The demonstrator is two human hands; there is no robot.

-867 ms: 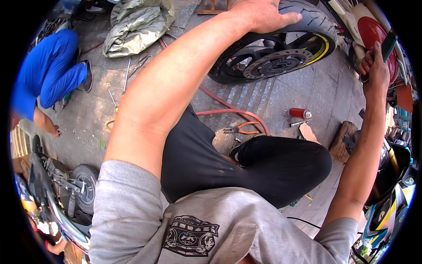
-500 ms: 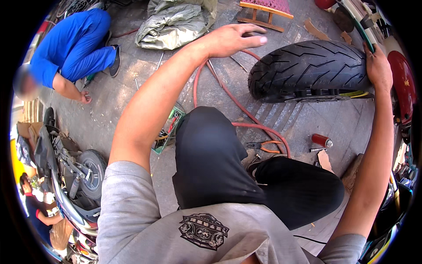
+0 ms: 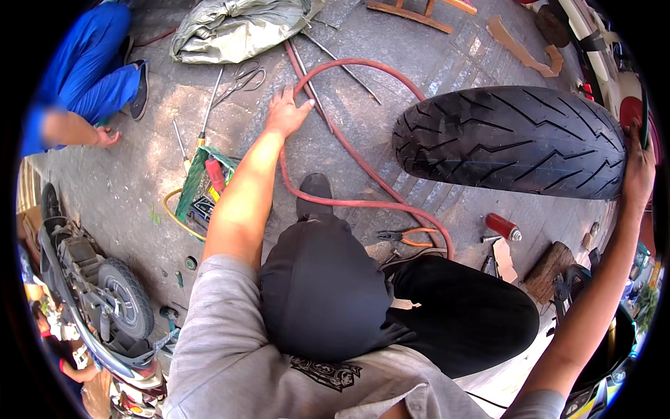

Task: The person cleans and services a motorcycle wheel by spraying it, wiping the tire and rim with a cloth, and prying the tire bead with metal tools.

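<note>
Two bare hands, both yours, are in view. Your left hand (image 3: 286,115) is released, with its fingers spread and palm turned downward, over the paved floor (image 3: 335,160) beside a loop of red hose (image 3: 349,203); contact between fingertips and hose cannot be confirmed. Your right hand (image 3: 638,171) is set against the right-hand end of the black tyre (image 3: 513,143). A slim dark green object (image 3: 645,105) rises at its fingers; whether you are grasping it cannot be told.

The tyre is ahead of you and to your right, grooved tread facing you, its left end near the hose.

Between your knees and the tyre lie orange-handled pliers (image 3: 396,236), just beside the hose. Below the tyre is a red can (image 3: 501,226) on its side, and nearer your right forearm a wooden block (image 3: 550,272). Next to your left forearm, a green crate (image 3: 192,183) contains a red-handled tool (image 3: 215,173). Beyond it lie shears (image 3: 236,86), near a crumpled silvery-green sheet (image 3: 241,31). A co-worker in blue (image 3: 91,63) is at far left, well apart from you.
</note>
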